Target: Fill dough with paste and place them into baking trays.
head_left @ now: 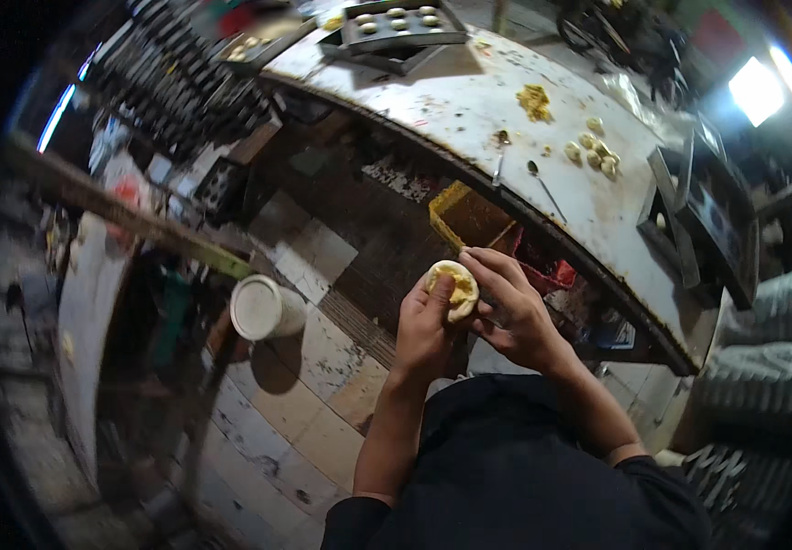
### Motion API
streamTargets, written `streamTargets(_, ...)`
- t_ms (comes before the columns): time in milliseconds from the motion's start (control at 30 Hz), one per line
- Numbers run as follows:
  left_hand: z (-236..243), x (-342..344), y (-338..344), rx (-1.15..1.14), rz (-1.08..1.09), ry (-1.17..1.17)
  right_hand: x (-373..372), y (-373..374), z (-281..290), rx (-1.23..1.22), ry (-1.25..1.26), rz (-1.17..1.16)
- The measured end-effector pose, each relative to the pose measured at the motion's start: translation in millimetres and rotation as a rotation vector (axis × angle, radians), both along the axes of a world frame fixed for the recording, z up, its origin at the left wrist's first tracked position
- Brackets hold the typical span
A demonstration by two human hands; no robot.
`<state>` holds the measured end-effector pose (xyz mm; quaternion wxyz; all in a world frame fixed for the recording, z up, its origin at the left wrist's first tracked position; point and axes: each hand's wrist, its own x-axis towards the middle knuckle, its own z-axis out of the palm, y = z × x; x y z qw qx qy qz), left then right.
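Note:
Both hands hold a round, pale piece of dough (468,305) with yellow filling in its hollow. My left hand (421,332) is wrapped round its near left side, the thumb lying over the filling. On the other side my right hand (512,307) curls its fingers against the dough's rim. The dough is held in front of my body, off the near edge of the white worktable (432,96). Several pale dough balls (595,154) lie on that table, with a heap of yellow filling (534,103) farther back. Two spoons (501,158) rest near the table's edge.
At the table's far left a metal tray (403,32) holds several dough balls. More metal trays (707,215) lean at its right end. Below the table stands a yellow crate (458,213). A white lidded bucket (263,310) is to my left, and stacked dark trays (176,69) fill the back left.

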<state>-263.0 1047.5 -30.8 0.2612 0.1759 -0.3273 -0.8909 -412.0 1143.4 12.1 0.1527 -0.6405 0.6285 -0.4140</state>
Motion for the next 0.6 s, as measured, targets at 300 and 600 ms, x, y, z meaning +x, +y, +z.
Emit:
streamTargets(300,54.0,79.7,46.9,-1.144,0.197,-0.466,49.5,28.1,10.6,0.027,-0.716,0.108)
streamTargets(600,37.0,-71.8,77.4,-0.149,0.175,0.004,-40.2,83.9,16.8,-0.264,-0.518,0.018)
